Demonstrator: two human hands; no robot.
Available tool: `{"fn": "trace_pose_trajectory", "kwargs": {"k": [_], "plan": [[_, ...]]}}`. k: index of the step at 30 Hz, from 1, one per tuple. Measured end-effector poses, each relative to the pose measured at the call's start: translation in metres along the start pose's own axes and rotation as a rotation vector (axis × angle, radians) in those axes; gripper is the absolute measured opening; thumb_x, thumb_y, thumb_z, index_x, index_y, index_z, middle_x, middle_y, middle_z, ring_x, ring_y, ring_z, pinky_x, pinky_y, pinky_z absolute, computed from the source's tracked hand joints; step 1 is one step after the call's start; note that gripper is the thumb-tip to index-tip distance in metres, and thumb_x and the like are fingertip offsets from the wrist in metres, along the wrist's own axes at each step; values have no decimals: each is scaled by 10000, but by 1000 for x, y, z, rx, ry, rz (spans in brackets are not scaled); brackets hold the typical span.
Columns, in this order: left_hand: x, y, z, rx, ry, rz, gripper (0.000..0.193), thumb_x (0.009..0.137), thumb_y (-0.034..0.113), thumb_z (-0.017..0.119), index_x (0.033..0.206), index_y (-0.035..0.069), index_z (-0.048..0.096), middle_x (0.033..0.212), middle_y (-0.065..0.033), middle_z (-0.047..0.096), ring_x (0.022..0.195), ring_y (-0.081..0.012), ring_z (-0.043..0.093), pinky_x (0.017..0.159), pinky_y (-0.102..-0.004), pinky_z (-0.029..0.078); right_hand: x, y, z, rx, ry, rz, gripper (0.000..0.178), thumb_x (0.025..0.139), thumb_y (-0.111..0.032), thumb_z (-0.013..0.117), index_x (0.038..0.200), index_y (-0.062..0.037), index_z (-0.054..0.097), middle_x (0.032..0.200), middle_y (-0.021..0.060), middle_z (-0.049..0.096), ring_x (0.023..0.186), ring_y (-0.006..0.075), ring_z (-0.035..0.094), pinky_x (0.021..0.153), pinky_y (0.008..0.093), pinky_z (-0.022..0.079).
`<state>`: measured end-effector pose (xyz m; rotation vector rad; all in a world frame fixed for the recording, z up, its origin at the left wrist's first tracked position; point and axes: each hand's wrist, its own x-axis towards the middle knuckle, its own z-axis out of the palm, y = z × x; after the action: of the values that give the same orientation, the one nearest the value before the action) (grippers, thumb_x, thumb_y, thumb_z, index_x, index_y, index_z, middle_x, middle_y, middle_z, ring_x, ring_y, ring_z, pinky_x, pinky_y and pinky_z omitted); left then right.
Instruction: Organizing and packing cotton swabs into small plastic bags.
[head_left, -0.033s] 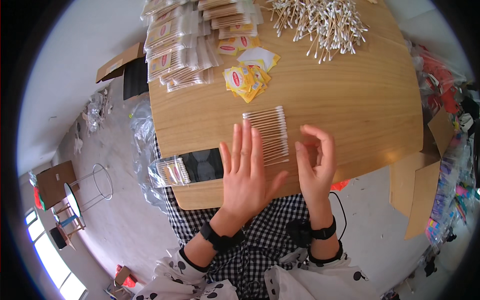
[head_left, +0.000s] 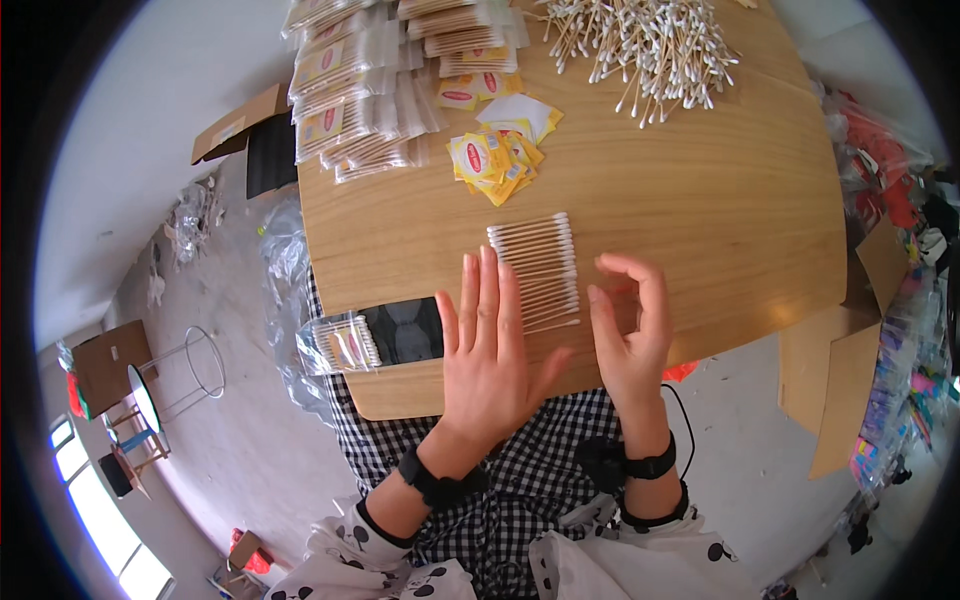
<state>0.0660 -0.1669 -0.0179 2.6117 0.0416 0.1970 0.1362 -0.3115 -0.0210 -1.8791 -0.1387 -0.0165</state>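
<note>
A row of cotton swabs (head_left: 545,262) lies side by side on the wooden table in front of me. My left hand (head_left: 483,350) is open and flat, its fingers stretched over the row's left edge; whether it presses on the swabs I cannot tell. Just right of the row, my right hand (head_left: 634,330) hovers with curled fingers apart and nothing between them. Left of my left hand lies a shiny black flat piece (head_left: 405,330), partly hidden by that hand. Next to it, a clear bag (head_left: 345,343) with swabs and a yellow card hangs over the table's edge.
Yellow-and-white cards (head_left: 492,165) lie beyond the row. Stacks of bagged swabs (head_left: 345,100) stand at the far left, and a heap of loose swabs (head_left: 655,60) lies at the far right. An open cardboard box (head_left: 830,370) is beside the table's right edge.
My left hand has shifted very slightly left and toward me, and the right hand slightly left. The swabs lie as before.
</note>
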Motion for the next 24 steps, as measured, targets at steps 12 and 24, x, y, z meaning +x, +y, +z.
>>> {"fn": "trace_pose_trajectory", "kwargs": {"k": [12,24], "plan": [[-27,16,12,131,-276,109,926,848,594,604,1472,-46,362,1551,-198,342,1470,-318,282,1168,-516,226,53,-29,5,-545,-578,-477,198,725,-1,627,896,-39,534,856,87,603,846,288,573,739,391,490],[-22,11,5,32,-260,98,899,852,538,622,1474,-50,346,1559,-217,318,1471,-333,274,1171,-503,230,39,-47,-30,-602,-509,-376,141,764,45,587,863,-48,549,845,108,586,816,306,565,713,437,462]]}}
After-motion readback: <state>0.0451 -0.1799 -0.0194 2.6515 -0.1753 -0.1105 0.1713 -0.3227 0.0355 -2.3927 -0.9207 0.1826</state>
